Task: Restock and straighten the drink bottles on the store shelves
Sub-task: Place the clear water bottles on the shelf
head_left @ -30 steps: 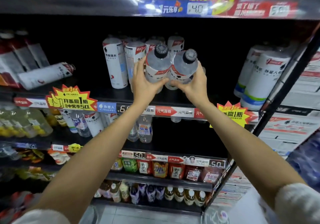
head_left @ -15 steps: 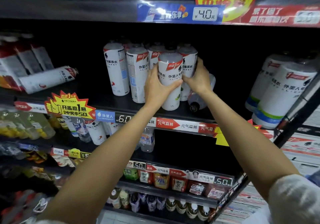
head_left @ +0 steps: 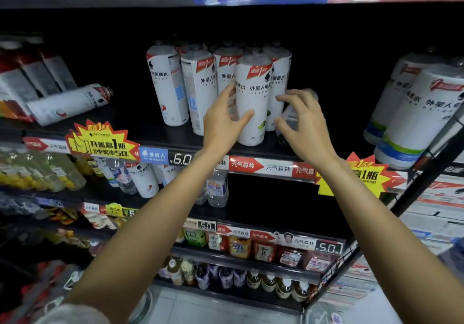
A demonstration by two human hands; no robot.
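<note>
Both of the person's bare arms reached up to the black store shelf [head_left: 175,139], toward the cluster of tall white sleeve-wrapped drink bottles [head_left: 198,90] standing upright near the middle of it. The front white bottle with a red band and green lime print [head_left: 253,102] stood closest to the shelf's front edge, just ahead of the others. The left hand [head_left: 226,120] lay against that bottle's left side, fingers straight and spread wide, thumb touching the lower label; nothing was gripped. The right hand [head_left: 301,122] hovered just right of the bottle, fingers spread and loosely bent, holding nothing; whether the fingertips touched the label I could not tell. Behind the right hand a clear plastic bottle [head_left: 288,115] lay tipped over on the shelf, mostly hidden.

Toward the shelf's left end a white bottle with a red mark [head_left: 67,105] lay on its side. At the right end stood larger white bottles with green and blue bands [head_left: 411,115]. Along the shelf's front edge ran a price strip reading 6.0 [head_left: 180,158], with a yellow starburst promo tag [head_left: 100,140] to the left. Lower shelves carried clear water bottles [head_left: 217,189] and small coloured drink packs [head_left: 238,247].
</note>
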